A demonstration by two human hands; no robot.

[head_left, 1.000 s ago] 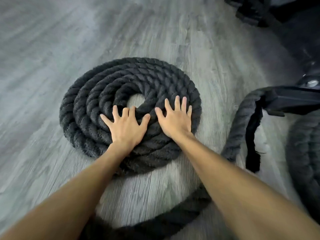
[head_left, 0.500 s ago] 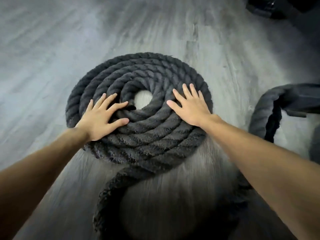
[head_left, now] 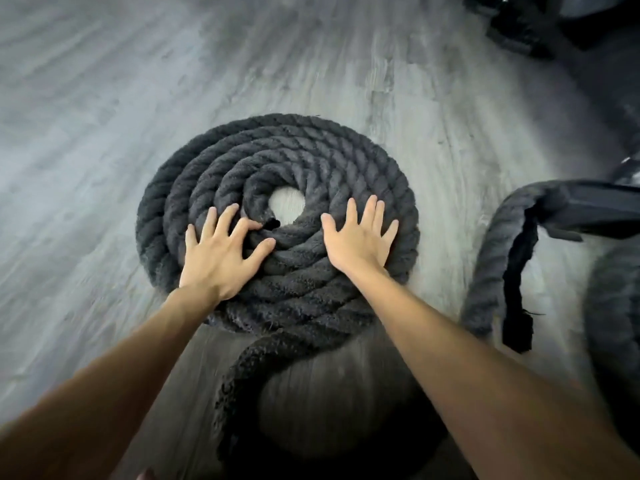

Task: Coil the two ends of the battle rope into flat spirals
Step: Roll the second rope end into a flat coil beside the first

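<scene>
A thick black battle rope lies coiled in a flat spiral (head_left: 277,157) of several turns on the grey floor, with a small bare hole at its centre. My left hand (head_left: 221,254) presses flat on the spiral's near-left turns, fingers spread. On the near-right turns, my right hand (head_left: 360,237) also lies flat and spread. Neither hand grips the rope. The loose tail (head_left: 249,372) leaves the spiral's near edge and curves toward me. Another stretch of the rope (head_left: 485,271) arcs at the right.
A black strap (head_left: 516,299) hangs from the rope at the right, where it passes through a dark anchor (head_left: 595,206). Part of another dark rope mass (head_left: 616,323) sits at the right edge. Dark gym equipment (head_left: 526,26) stands at the top right. Grey wood-look floor (head_left: 104,133) surrounds the coil.
Both hands have shifted on the coil: the left from the left side toward the centre, the right slightly nearer. The spiral has turned, and the tail now curves from its near edge.
</scene>
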